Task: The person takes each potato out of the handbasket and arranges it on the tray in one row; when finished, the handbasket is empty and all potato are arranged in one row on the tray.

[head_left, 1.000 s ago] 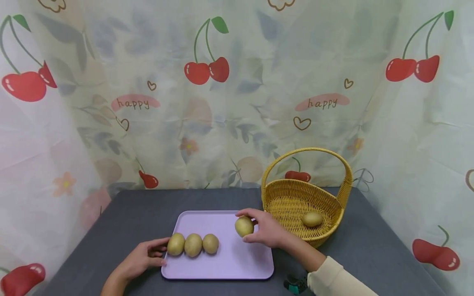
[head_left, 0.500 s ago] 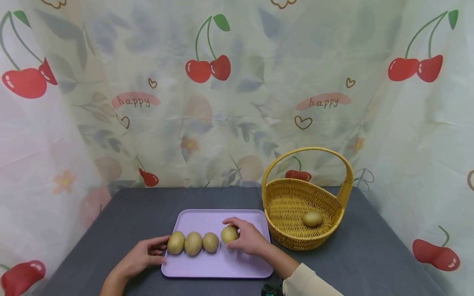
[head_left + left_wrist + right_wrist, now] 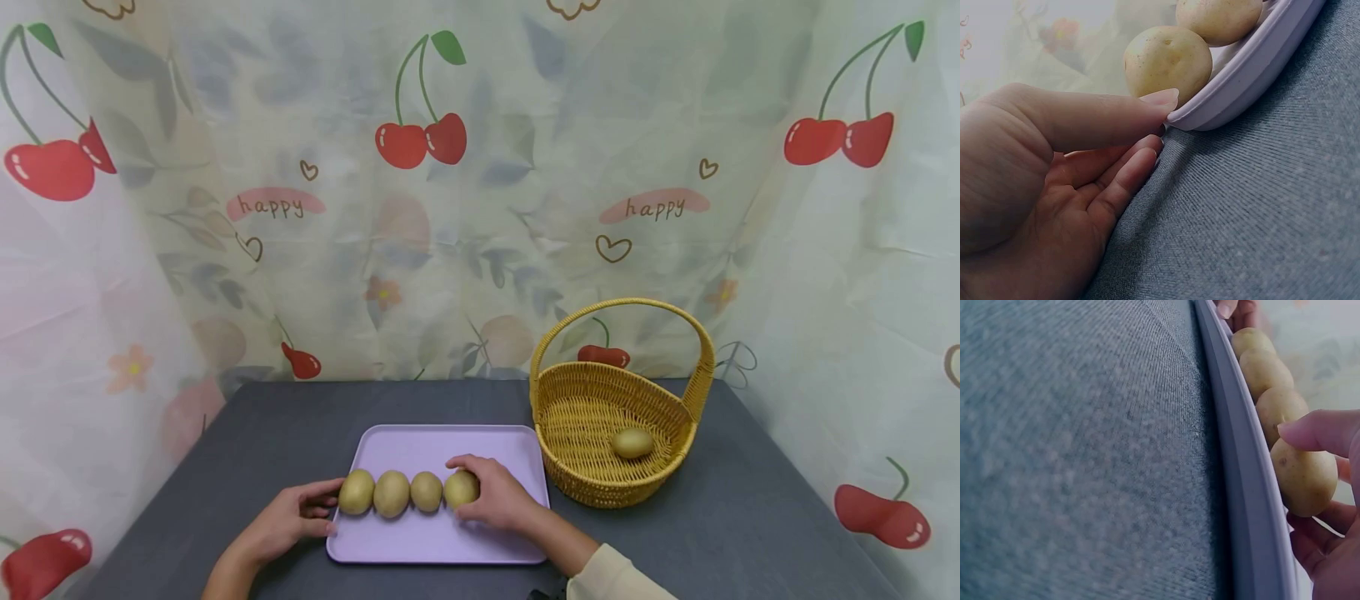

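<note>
Thumb and fingers of my right hand (image 3: 498,498) hold a potato (image 3: 459,490) low at the right end of a row on the lilac tray (image 3: 427,546). Three more potatoes line up to its left: a near one (image 3: 427,492), a middle one (image 3: 392,494) and a leftmost one (image 3: 356,492). At the tray's left edge rests my left hand (image 3: 288,517), fingers loosely extended beside the leftmost potato. Its thumb tip lies at the tray rim (image 3: 1222,103) in the left wrist view. In the right wrist view, the held potato (image 3: 1304,478) stands against its neighbour (image 3: 1279,409).
A yellow wicker basket (image 3: 592,492) with a tall handle stands right of the tray, one potato (image 3: 632,443) inside it. Dark grey cloth (image 3: 300,412) covers the table. A curtain (image 3: 480,208) printed with cherries hangs behind and at both sides.
My right hand has carried its potato left and down from beside the basket to the end of the row. My left hand has stayed at the tray's left edge.
</note>
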A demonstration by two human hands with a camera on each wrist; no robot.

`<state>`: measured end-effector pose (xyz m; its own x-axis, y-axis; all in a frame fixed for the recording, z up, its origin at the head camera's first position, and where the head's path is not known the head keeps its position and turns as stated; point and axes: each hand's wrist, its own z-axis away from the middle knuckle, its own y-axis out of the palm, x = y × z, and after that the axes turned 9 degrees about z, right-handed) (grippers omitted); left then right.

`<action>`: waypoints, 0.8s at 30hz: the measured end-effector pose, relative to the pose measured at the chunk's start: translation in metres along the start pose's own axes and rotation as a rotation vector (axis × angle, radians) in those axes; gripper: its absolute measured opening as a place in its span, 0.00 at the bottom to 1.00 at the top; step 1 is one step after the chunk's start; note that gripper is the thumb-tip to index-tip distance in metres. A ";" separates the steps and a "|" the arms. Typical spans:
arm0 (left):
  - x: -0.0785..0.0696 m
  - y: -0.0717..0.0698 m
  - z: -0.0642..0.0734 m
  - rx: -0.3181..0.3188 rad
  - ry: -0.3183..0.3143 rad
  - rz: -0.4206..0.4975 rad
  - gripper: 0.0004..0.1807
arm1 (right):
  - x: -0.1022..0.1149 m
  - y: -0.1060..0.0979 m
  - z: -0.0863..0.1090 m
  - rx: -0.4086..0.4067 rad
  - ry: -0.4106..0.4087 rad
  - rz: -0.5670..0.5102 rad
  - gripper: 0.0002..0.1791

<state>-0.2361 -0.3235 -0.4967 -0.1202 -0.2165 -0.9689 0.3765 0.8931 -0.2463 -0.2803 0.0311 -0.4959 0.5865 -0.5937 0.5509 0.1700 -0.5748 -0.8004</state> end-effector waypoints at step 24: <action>0.000 0.001 -0.001 -0.014 0.016 -0.008 0.35 | -0.004 -0.002 0.003 0.038 -0.027 -0.002 0.38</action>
<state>-0.2363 -0.3219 -0.4972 -0.1374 -0.2176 -0.9663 0.3626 0.8968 -0.2535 -0.2809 0.0361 -0.4967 0.6071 -0.5768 0.5465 0.2010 -0.5539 -0.8079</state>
